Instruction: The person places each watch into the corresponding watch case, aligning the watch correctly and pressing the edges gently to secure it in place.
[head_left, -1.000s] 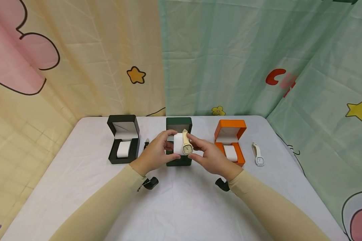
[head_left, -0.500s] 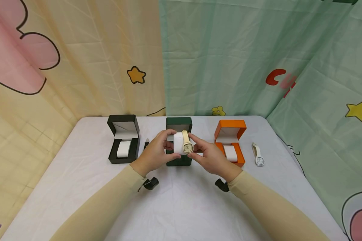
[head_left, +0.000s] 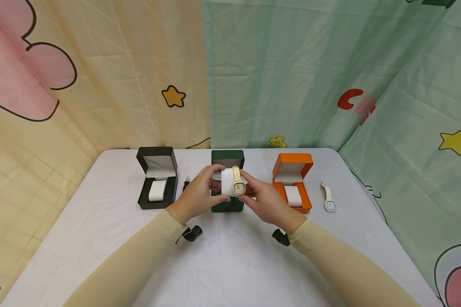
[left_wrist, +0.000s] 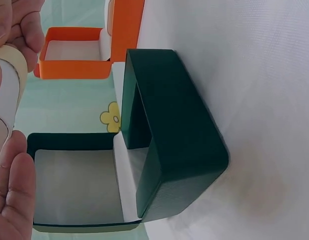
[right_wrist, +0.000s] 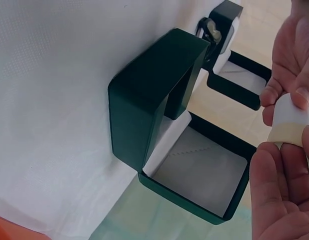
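Observation:
In the head view, both hands meet above the open dark green watch box [head_left: 228, 207]. My left hand [head_left: 199, 192] holds a white watch cushion [head_left: 226, 182] between thumb and fingers. Around the cushion's right end sits a watch [head_left: 238, 187] with a cream strap and square face. My right hand [head_left: 268, 199] grips the watch at that end, thumb below and fingers at the far side. In the left wrist view, the green box's base [left_wrist: 179, 125] has no cushion in it. The right wrist view shows the cream strap [right_wrist: 287, 134] wrapped on the cushion, close to the right fingers.
A black watch box [head_left: 141, 200] stands open at left, an orange one [head_left: 306, 204] at right, each with a white cushion. A white watch [head_left: 329, 198] lies right of the orange box. A dark-strapped watch [head_left: 186, 183], partly hidden, lies beside the black box.
The watch has turned slightly straighter on the cushion since the earliest frame. My right hand has shifted a little to the left. My left hand has stayed in place.

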`<state>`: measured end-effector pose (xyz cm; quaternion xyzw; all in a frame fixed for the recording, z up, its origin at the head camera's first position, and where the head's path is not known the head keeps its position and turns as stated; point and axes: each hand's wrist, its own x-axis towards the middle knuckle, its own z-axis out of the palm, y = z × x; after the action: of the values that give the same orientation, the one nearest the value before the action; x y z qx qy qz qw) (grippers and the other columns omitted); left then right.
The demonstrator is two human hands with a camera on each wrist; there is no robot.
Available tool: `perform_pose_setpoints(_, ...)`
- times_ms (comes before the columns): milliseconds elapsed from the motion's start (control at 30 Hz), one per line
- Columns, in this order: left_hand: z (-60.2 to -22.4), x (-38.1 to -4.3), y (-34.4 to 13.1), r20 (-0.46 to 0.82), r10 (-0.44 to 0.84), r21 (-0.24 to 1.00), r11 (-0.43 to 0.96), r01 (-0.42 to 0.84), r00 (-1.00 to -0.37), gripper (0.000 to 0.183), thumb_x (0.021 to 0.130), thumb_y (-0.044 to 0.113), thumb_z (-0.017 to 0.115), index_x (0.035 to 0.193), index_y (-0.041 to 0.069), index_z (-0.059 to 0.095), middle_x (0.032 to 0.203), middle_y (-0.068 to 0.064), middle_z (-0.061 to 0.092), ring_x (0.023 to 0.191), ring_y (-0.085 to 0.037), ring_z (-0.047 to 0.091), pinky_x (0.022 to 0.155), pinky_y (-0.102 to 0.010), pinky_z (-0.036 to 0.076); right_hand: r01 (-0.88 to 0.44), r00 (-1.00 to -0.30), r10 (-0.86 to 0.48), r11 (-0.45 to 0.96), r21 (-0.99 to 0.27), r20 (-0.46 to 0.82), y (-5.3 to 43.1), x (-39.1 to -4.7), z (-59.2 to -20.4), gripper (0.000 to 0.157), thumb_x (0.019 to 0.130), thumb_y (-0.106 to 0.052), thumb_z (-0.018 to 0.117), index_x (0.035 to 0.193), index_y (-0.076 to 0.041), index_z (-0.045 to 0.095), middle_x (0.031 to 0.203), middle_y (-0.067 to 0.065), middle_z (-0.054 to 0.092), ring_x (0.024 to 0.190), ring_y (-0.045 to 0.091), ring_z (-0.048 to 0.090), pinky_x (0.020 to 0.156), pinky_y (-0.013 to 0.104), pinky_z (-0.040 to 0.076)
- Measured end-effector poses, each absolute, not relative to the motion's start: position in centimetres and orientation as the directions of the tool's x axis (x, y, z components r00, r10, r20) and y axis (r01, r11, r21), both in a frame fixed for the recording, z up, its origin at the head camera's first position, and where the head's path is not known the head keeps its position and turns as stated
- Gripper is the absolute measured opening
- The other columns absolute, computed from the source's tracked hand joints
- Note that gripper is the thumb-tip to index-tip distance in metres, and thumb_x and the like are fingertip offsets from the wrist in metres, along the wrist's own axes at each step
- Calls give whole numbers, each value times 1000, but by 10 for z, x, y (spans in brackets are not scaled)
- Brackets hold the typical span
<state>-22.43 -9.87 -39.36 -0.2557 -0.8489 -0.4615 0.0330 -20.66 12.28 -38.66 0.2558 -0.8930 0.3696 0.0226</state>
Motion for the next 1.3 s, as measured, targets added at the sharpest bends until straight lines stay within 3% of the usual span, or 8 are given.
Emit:
perform_pose_setpoints(233,-393,-224,-99,279,407,768,448,457,-869,77,70,23,81,132,25,37,127,5,43,89,-3,63,76,-22,53,-466,-868,-444,574,-674,221,123,-209,-384,78,83,-21,69,147,-28,25,84,-11,63,78,0,61,76,20,53)
perform_pose_setpoints(367,-392,-224,-99,276,405,767,454,454,-872,77,70,24,81,133,26,36,127,6,43,89,-3,62,74,-22,53,-422,-874,-447,509,-750,189,123,-211,-384,82,81,-18,71,147,-31,22,111,-5,55,86,4,63,77,20,53)
perform_pose_setpoints(467,-392,-225,-99,271,406,763,463,452,-873,78,69,27,81,133,27,36,127,7,43,89,-3,62,74,-22,53,-392,-875,-456,469,-792,162,123,-213,-384,85,81,-17,71,146,-38,21,136,-3,40,88,6,64,76,20,53)
perform_pose_setpoints(567,-391,-225,-99,260,410,770,458,444,-874,78,68,27,81,132,27,36,127,6,43,90,-4,62,76,-25,54,-385,-869,-472,458,-801,147,124,-216,-384,85,81,-20,71,146,-39,20,146,-7,31,87,8,64,74,20,54)
perform_pose_setpoints(867,-393,-225,-99,252,415,770,461,441,-874,78,69,25,81,132,28,37,129,7,43,90,-4,62,74,-23,54,-374,-870,-477,477,-795,123,123,-219,-384,81,80,-27,71,145,-37,24,141,-9,41,81,8,63,70,21,54)
perform_pose_setpoints(1033,-394,-225,-99,247,420,771,460,440,-873,79,69,26,81,133,26,36,130,7,42,91,-5,62,76,-30,54,-370,-873,-474,484,-793,118,122,-219,-383,81,79,-29,72,144,-39,24,134,-6,47,80,8,63,70,20,54)
perform_pose_setpoints(1167,-395,-224,-100,211,431,790,454,413,-877,81,69,22,82,135,26,35,130,5,42,92,-6,62,81,-36,54,-385,-859,-500,487,-784,111,122,-220,-383,88,76,-22,76,145,-35,23,129,-7,47,81,6,63,73,20,54)
perform_pose_setpoints(1300,-396,-225,-101,199,448,805,433,406,-872,81,71,14,80,136,23,33,130,3,41,93,-7,63,82,-38,53,-439,-841,-523,516,-736,135,123,-223,-383,88,75,-16,77,146,-24,25,126,-7,48,81,5,62,76,21,53)
